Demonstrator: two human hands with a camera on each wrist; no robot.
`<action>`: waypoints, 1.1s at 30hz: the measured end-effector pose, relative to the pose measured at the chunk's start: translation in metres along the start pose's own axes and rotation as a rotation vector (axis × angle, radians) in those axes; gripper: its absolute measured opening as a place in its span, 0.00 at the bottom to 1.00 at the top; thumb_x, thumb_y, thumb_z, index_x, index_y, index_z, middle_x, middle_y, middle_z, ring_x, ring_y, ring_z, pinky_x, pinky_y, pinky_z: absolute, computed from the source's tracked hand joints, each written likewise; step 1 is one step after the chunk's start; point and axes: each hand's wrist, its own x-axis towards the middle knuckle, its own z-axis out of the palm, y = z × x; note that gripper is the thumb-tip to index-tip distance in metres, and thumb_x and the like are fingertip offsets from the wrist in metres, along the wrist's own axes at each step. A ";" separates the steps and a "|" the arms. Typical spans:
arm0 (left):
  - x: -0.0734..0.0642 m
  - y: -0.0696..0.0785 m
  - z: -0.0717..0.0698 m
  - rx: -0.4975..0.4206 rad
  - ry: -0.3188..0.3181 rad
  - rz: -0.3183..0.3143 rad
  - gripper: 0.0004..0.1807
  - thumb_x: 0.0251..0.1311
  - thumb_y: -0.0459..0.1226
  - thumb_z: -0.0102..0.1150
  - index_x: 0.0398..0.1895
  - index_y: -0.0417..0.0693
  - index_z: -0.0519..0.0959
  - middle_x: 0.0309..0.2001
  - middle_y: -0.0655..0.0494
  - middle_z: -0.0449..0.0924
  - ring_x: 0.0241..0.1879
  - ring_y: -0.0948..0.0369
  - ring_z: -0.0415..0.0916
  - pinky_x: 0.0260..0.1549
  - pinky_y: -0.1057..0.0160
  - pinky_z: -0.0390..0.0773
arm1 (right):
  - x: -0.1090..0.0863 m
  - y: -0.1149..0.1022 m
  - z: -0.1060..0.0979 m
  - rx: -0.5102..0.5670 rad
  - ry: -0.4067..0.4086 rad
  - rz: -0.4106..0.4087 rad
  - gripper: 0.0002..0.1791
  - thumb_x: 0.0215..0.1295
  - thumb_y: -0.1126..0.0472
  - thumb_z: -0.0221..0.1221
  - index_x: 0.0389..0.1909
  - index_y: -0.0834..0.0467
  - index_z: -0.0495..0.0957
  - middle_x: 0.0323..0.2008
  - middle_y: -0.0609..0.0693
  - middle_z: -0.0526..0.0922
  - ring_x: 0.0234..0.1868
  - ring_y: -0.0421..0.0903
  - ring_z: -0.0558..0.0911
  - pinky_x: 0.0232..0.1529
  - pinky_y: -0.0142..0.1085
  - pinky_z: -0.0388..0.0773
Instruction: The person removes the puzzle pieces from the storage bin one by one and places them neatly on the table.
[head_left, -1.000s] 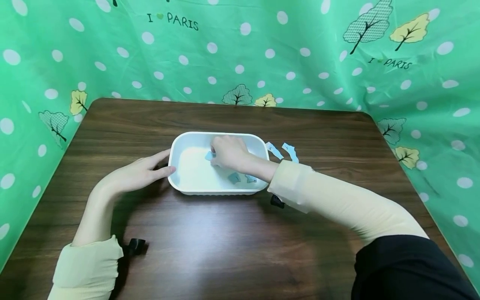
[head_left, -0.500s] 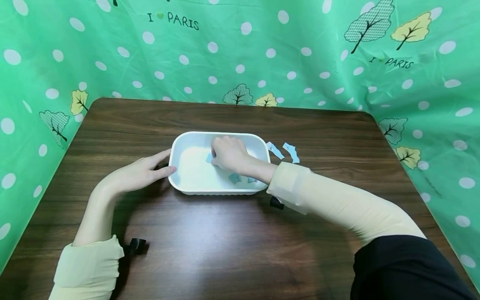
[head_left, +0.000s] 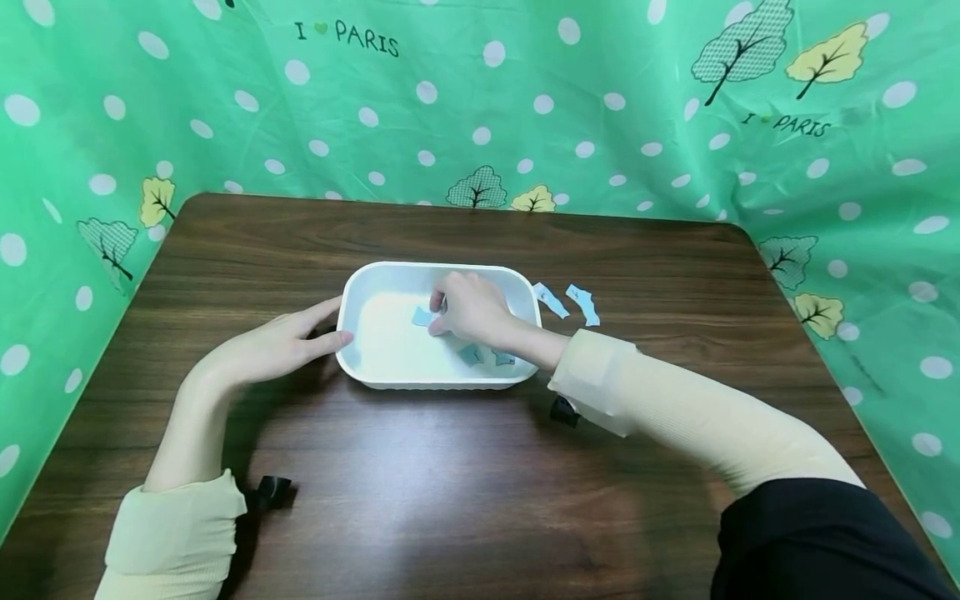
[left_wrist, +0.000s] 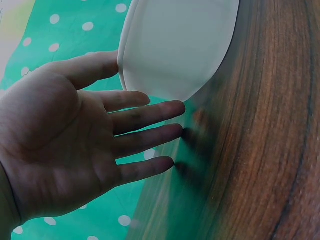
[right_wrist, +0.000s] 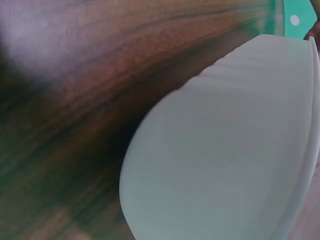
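Note:
A white plastic basin (head_left: 397,358) with rounded corners stands mid-table. My left hand (head_left: 270,346) holds its left end: the thumb laps over the rim and the fingers lie along the outer wall. In the left wrist view the left hand (left_wrist: 75,125) shows its palm, with the lower fingers spread. My right hand (head_left: 476,308) reaches inside the basin, thumb and forefinger parted beside a light blue scrap (head_left: 422,317), which looks like paper. Two more scraps (head_left: 471,356) lie under the right wrist. The right wrist view shows mostly the basin's outer wall (right_wrist: 215,160).
To the right of the basin, two narrow blue scraps (head_left: 582,305) lie on the dark wood table (head_left: 420,483). A green dotted curtain (head_left: 420,92) hangs around its back and sides. Small black devices (head_left: 274,492) sit at both cuffs.
My right hand has drawn slightly right, and thumb and forefinger have parted, showing more of the blue scrap beside them. The left hand stays on the basin.

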 end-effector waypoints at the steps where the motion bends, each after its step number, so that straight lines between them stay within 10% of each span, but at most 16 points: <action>1: 0.000 0.000 0.000 0.005 0.002 0.002 0.37 0.77 0.57 0.49 0.83 0.65 0.51 0.79 0.54 0.60 0.80 0.49 0.55 0.74 0.35 0.59 | 0.000 0.001 0.001 0.018 0.006 0.005 0.13 0.57 0.56 0.76 0.41 0.54 0.87 0.37 0.47 0.88 0.33 0.44 0.80 0.31 0.36 0.74; 33: 0.000 0.002 0.000 0.020 0.002 0.006 0.37 0.77 0.57 0.48 0.84 0.65 0.50 0.79 0.53 0.60 0.80 0.48 0.55 0.73 0.35 0.60 | -0.003 0.004 0.011 0.166 0.089 0.050 0.06 0.57 0.60 0.75 0.34 0.54 0.90 0.28 0.45 0.85 0.32 0.42 0.78 0.28 0.31 0.70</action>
